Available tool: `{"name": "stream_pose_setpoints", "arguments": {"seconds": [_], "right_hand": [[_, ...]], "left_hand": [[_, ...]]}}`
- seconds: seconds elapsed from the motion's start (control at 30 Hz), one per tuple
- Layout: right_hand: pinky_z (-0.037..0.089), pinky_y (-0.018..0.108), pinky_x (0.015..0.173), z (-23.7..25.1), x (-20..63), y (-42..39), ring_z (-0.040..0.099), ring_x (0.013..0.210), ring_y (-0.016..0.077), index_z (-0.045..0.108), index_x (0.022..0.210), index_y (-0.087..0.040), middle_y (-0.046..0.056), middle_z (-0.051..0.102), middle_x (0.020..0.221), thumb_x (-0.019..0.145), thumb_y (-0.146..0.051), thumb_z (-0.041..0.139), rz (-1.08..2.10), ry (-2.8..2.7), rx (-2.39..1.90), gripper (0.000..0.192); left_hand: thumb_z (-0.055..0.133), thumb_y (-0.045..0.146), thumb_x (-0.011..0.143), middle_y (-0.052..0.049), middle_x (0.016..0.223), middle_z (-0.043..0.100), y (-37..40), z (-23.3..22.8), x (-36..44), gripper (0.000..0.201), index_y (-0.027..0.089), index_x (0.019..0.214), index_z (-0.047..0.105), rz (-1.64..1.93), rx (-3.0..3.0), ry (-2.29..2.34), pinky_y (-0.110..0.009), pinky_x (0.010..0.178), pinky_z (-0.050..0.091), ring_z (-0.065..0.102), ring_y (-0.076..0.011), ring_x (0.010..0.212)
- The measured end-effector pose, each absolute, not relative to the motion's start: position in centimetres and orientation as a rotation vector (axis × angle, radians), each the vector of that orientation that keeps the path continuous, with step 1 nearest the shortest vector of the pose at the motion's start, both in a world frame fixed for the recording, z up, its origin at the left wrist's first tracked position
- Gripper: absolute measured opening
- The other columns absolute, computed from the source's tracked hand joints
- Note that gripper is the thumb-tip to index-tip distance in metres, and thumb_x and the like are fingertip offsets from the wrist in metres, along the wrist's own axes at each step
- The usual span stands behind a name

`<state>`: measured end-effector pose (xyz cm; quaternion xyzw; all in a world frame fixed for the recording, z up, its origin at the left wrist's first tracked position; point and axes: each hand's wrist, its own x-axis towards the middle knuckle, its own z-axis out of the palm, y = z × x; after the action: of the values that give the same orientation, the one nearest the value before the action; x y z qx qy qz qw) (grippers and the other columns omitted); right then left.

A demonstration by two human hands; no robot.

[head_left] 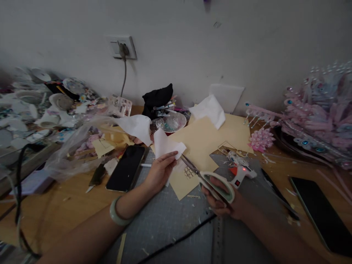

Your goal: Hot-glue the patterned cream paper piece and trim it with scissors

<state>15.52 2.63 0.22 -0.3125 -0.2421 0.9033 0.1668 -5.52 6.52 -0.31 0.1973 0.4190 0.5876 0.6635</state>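
Note:
My left hand (160, 171) pinches a piece of thin white paper (166, 145) above the grey cutting mat (167, 220). A pale green bangle (117, 214) sits on that wrist. My right hand (221, 201) grips scissors (213, 179) with pale green and white handles. Their blades point up and left, and the tips touch the lower edge of the white paper. Under the paper lies a cream card sheet (203, 141) with a small drawn lattice pattern near the blades.
A white glue gun (242, 171) with a red light lies right of the scissors. Black phones lie at left (126, 168) and far right (320, 212). A craft knife (96, 176), clear bowl (170, 123), pink beaded ornaments (316, 117) and craft clutter (41, 106) surround the mat.

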Motion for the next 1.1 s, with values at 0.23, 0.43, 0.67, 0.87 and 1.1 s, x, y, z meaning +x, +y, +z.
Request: {"name": "stream_pose_setpoints", "arguments": {"seconds": [0.23,0.43,0.67,0.87,1.1], "right_hand": [[0.015,0.013,0.023,1.0,15.0,2.2,0.022,0.023,0.0006,0.047,0.066,-0.015,-0.009,0.04,0.034,0.068,-0.044,0.062,2.454,-0.907,-1.001,0.033],[0.017,0.013,0.023,1.0,14.8,2.1,0.021,0.024,0.0005,0.043,0.061,-0.016,-0.01,0.038,0.033,0.069,-0.043,0.06,2.417,-0.987,-1.077,0.033],[0.016,0.013,0.023,1.3,14.8,2.3,0.02,0.024,0.0007,0.043,0.063,-0.017,-0.011,0.037,0.033,0.066,-0.046,0.06,2.432,-0.998,-1.092,0.034],[0.017,0.012,0.023,1.6,14.7,2.4,0.022,0.024,0.0005,0.044,0.064,-0.016,-0.01,0.04,0.035,0.065,-0.047,0.061,2.438,-0.993,-1.108,0.035],[0.016,0.012,0.023,1.3,14.8,2.4,0.021,0.024,0.0001,0.044,0.064,-0.016,-0.01,0.04,0.034,0.064,-0.047,0.062,2.457,-0.965,-1.093,0.036]], "left_hand": [[0.066,0.004,0.058,-0.004,0.066,0.064,6.4,0.0,-5.3,0.024,0.009,0.081,0.069,1.303,0.433,0.97,-0.017,0.066,0.044,0.055,-0.0069,0.062],[0.066,0.005,0.058,-0.005,0.069,0.065,6.4,0.0,-5.3,0.025,0.01,0.082,0.068,1.285,0.444,0.975,-0.02,0.068,0.045,0.057,-0.009,0.064],[0.066,0.005,0.058,-0.004,0.068,0.065,6.4,0.1,-5.4,0.025,0.01,0.083,0.068,1.264,0.44,0.988,-0.018,0.064,0.045,0.056,-0.0081,0.061],[0.066,0.004,0.058,-0.005,0.071,0.066,6.4,0.0,-5.5,0.028,0.009,0.086,0.067,1.245,0.45,0.978,-0.019,0.066,0.045,0.058,-0.0085,0.063],[0.066,0.005,0.057,-0.004,0.069,0.066,6.5,-0.1,-5.5,0.028,0.01,0.085,0.067,1.237,0.453,1.005,-0.019,0.064,0.045,0.057,-0.0088,0.062]]}}
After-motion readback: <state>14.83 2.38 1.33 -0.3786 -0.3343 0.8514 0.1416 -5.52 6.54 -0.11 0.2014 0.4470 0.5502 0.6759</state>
